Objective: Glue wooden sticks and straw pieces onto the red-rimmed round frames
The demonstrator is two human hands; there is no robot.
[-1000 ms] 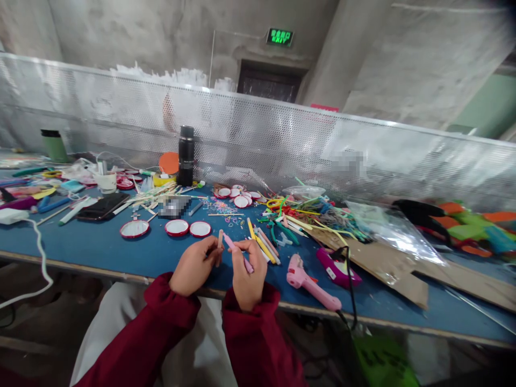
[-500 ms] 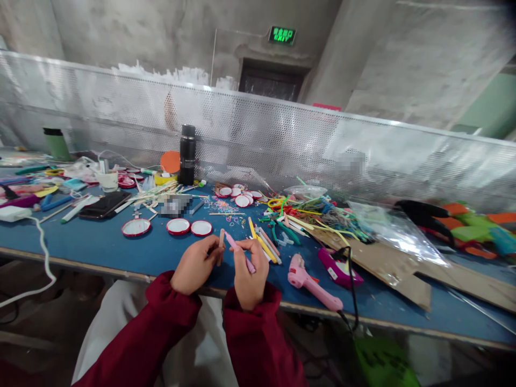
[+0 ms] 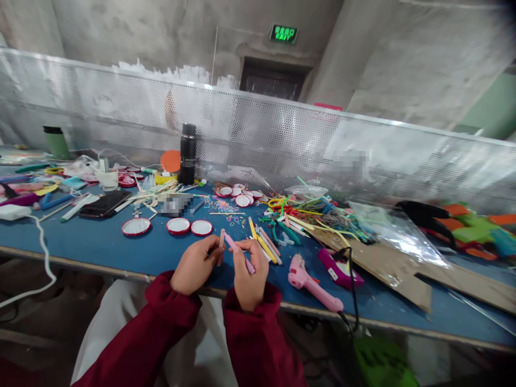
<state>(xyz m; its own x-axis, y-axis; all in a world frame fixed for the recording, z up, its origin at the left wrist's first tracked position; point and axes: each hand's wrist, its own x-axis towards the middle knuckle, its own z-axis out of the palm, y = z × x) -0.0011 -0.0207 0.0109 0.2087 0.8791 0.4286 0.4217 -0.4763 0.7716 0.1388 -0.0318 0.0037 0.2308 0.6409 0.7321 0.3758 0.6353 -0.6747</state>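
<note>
Cluttered blue table: left hand pinches a tan stick, right hand grips a pink stick, at its near edge; three red lids behind, two glue guns right.

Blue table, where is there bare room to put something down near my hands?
Bare blue table lies between the white cable, the red-rimmed lids and the left hand. A smaller patch lies beyond the pink glue gun, before the cardboard. Straws and the coloured heap crowd the middle.
</note>
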